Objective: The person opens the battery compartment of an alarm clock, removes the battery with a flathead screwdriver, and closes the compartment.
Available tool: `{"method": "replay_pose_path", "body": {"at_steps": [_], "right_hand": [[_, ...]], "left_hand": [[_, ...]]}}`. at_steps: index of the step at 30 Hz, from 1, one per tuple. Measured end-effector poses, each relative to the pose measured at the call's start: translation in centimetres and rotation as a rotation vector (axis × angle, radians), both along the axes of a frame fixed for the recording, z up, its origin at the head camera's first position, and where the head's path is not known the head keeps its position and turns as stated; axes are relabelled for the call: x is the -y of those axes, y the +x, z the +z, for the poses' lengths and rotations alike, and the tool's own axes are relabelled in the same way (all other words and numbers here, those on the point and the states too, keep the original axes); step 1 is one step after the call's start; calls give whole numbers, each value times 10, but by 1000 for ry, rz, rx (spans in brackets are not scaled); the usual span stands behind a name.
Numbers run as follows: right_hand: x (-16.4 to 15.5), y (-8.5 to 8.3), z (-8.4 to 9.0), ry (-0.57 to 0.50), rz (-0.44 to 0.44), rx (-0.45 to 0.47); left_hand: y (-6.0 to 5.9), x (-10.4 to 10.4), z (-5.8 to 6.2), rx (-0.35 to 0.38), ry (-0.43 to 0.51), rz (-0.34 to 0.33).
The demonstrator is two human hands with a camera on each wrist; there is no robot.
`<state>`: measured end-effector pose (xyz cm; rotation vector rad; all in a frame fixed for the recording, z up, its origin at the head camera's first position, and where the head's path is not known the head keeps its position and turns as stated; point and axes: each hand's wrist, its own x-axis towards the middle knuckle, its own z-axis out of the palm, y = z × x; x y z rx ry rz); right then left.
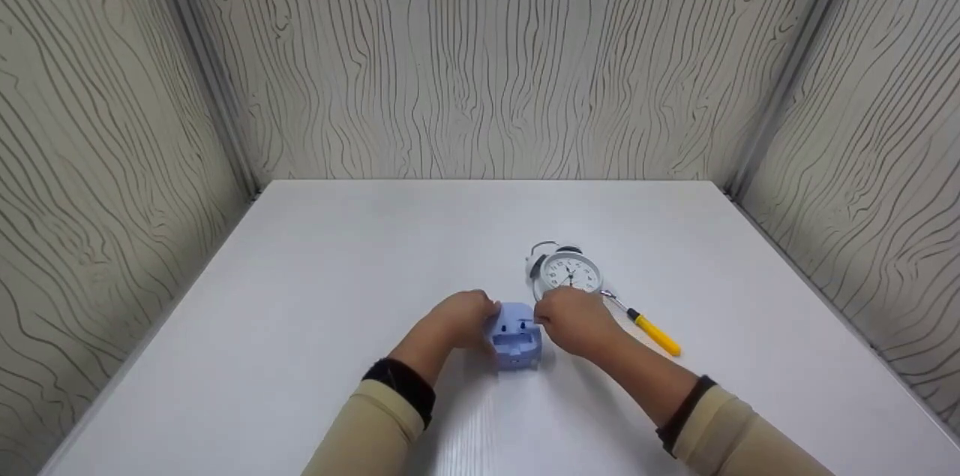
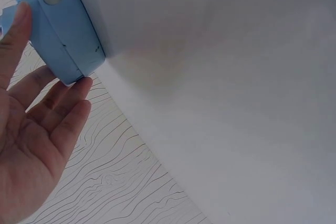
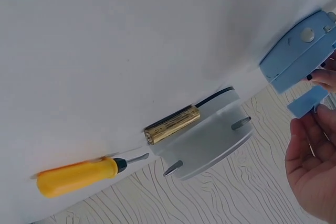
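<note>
A light-blue plastic device with rounded edges stands on the table, an open recess facing me. My left hand grips it from the left; in the left wrist view, the thumb lies along one face and fingertips touch its lower edge. My right hand pinches a small flat light-blue cover between thumb and fingers, close beside the device. In the head view that cover is mostly hidden by the hand. Just beyond my right hand lies a white twin-bell alarm clock, face up.
A gold battery lies alongside the alarm clock. To the right of the clock rests a screwdriver with a yellow handle, its metal tip toward the clock. Wood-patterned panels enclose the white table at the back and sides.
</note>
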<state>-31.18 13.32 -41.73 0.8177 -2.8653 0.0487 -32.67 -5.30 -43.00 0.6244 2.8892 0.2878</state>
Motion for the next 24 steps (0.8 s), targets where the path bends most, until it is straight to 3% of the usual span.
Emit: {"method": "replay_pose_path", "body": {"at_steps": [7, 16, 24], "right_hand": [[12, 3, 2, 0, 79, 1], [19, 3, -5, -20, 220, -132], [23, 6, -2, -14, 226, -111]], "left_hand": [[0, 0, 1, 0, -22, 4], [0, 1, 0, -32, -21, -22], [0, 1, 0, -37, -33, -34]]}}
